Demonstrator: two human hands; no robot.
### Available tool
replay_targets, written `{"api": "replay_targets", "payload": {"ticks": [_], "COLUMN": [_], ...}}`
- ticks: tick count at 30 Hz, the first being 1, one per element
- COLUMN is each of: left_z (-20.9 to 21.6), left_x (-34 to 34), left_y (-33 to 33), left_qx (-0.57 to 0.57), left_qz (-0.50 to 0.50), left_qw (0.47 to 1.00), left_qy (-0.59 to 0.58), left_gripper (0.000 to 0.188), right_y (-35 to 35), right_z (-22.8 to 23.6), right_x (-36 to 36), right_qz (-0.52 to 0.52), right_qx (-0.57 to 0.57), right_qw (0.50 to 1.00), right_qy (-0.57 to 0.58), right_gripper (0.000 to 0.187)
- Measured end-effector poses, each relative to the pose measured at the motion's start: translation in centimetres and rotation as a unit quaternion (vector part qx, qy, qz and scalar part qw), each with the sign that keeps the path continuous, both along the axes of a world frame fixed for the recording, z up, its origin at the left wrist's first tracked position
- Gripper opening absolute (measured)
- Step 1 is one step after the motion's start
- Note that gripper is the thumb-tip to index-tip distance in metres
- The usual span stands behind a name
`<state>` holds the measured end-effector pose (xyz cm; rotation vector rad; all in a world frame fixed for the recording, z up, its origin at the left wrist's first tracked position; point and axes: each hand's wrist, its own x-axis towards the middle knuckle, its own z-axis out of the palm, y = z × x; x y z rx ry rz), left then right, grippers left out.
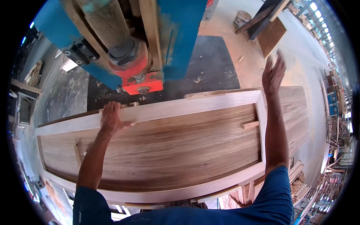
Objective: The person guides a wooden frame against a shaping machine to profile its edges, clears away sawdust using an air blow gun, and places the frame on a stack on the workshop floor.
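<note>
Pale, dusty concrete floor surrounds the work area, with a dark flat plate beyond the workpiece. Blue-painted sheet metal forms the machine body; its grey metal cylinder ends above a red, box-shaped block fitted with a bolt. We see wood stacked along the right side of the workshop.

Our workpiece is a long rectangular wooden frame around a recessed panel. Frame rails are pale, smooth and straight-edged; the panel is brown, with streaked grain. One small wood block lies on the panel near its right end, and a narrow strip lies near its left end. Another brown wooden board shows past the frame's right end.

We find the frame directly before our torso, on the near side of the machine. Its long axis runs left to right, the right end angled slightly away from us; panel grain follows this axis.

Our left grip rests on the far rail, thumb spread rightward; we cannot tell whether it clasps the rail. Our right grip is raised beyond the frame's right corner, open, holding nothing and slightly blurred.
</note>
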<state>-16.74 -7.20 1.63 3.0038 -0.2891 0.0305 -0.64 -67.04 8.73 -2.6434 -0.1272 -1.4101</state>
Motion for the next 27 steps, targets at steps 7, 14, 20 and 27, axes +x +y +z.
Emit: {"api": "replay_targets", "payload": {"ticks": [7,14,20,27], "left_z": [-0.1,-1.5,-3.2,-3.5], "left_x": [0.8,-0.2,0.7,0.8], "left_y": [0.0,0.7,1.1,1.7], "left_qx": [0.002,0.016,0.034,0.030], "left_qz": [-0.018,-0.031,0.012,0.022], "left_qw": [1.000,0.990,0.997,0.999], "left_qy": [0.000,-0.137,-0.061,-0.021], "left_gripper": [0.080,0.083,0.089,0.094], "right_y": [10.0,12.4,13.6,13.2], "right_z": [-11.2,-8.9,-9.0,-8.0], "right_x": [-2.2,-4.3,-7.8,-7.5], "right_qz": [0.018,0.128,0.083,0.092], "right_qx": [0.030,0.081,0.055,0.092], "right_qw": [0.975,0.916,0.937,0.940], "right_qy": [0.219,0.372,0.335,0.316], "right_gripper": [0.060,0.045,0.041,0.044]}}
